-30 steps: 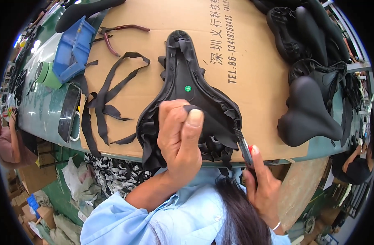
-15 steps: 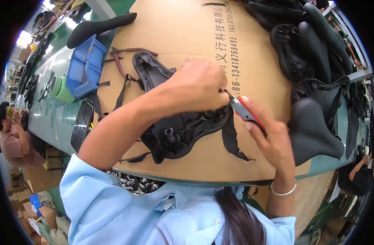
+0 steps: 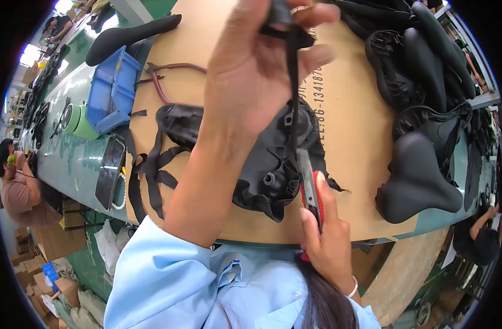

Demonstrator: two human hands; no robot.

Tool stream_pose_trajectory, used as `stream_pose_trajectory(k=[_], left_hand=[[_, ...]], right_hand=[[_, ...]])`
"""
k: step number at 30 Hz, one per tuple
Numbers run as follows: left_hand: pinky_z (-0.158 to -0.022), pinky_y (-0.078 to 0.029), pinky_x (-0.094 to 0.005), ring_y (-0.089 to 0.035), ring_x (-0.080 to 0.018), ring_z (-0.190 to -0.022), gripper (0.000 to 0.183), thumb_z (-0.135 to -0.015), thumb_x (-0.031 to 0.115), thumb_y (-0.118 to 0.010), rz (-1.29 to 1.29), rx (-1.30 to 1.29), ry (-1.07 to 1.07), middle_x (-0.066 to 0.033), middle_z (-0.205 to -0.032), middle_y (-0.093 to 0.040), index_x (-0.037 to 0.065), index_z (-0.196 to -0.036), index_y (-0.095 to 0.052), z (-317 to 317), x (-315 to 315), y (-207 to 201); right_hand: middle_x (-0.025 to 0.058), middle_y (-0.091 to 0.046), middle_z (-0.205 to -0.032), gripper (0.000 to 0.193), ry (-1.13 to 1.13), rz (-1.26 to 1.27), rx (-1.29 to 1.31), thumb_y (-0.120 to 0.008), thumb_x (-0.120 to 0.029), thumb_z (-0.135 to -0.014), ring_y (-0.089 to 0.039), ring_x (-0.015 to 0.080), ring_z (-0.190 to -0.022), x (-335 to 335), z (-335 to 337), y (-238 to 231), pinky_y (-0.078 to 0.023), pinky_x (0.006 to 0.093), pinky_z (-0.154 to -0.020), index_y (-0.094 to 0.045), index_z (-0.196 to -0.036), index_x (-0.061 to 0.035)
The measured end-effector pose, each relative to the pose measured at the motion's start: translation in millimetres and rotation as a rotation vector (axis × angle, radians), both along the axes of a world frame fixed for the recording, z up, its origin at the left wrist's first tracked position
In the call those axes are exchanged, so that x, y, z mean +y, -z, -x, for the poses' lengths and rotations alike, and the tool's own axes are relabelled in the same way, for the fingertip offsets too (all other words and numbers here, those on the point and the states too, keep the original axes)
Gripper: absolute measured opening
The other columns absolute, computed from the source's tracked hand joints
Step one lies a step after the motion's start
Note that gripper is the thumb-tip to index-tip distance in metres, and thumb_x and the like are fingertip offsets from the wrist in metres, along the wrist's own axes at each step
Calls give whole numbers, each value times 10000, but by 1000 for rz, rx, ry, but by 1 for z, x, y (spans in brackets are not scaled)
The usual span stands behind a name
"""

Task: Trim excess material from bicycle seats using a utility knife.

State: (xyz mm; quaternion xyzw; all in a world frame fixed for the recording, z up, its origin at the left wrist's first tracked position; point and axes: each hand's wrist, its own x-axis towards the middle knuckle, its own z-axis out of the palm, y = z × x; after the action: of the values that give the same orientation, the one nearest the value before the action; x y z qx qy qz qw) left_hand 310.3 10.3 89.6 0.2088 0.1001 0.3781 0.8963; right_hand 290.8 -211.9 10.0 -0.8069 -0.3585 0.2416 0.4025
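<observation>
A black bicycle saddle (image 3: 262, 164) lies underside up in front of me, its loose cover edge wrinkled around the rim. My left hand (image 3: 248, 71), blurred by motion, is raised above the far part of the saddle. Its fingers are curled around a narrow strip of black cover material (image 3: 292, 82), which hangs down toward the saddle's right side. My right hand (image 3: 329, 236) grips a red and grey utility knife (image 3: 312, 200). The knife's blade is out and points away from me at the saddle's right edge, near the strip's lower end. My left forearm hides part of the saddle.
Brown cardboard (image 3: 360, 164) covers the table. Black offcuts (image 3: 149, 164), red-handled pliers (image 3: 159, 85), a blue bin (image 3: 113, 93), a green round container (image 3: 81, 119) and a phone (image 3: 109, 172) are on the left. Several saddles (image 3: 421, 181) are piled at right. Other people work farther off.
My left hand has lifted away from the saddle, drawing up the black strip. My right hand has brought the knife nearer and leftward. The saddle has turned and shifted on the cardboard.
</observation>
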Motion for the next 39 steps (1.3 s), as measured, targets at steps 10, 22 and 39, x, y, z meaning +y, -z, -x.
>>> stream_pose_trajectory(k=[10, 22, 39], left_hand=[[-731, -417, -357, -504, -242, -784, 165, -639, 122, -693, -2366, 655, -142, -40, -634, -423, 51, -714, -564, 60, 22, 58], [-662, -370, -358, -476, -240, -685, 183, -748, 147, -691, -1699, 574, -715, -46, -624, -489, 34, -617, -631, 38, 50, 91], [-704, -395, -276, -488, -138, -714, 479, -1040, 357, -358, -1059, 728, 209, -29, -725, -533, 7, -765, -536, 134, -11, 54]], right_hand=[[112, -660, -740, 458, -209, 63, -350, -606, -100, -866, -507, 184, -450, 14, -51, -25, -408, 273, -482, -560, -1320, -131], [194, -684, -856, 521, -42, -35, 7, -604, -108, -895, -668, 332, -639, -2, -2, -9, -503, 366, -576, -455, -1394, -81], [115, -679, -1121, 445, -714, 81, -334, -651, -57, -820, -664, 265, -1028, 40, -124, -44, -515, 332, -841, -618, -1259, -123]])
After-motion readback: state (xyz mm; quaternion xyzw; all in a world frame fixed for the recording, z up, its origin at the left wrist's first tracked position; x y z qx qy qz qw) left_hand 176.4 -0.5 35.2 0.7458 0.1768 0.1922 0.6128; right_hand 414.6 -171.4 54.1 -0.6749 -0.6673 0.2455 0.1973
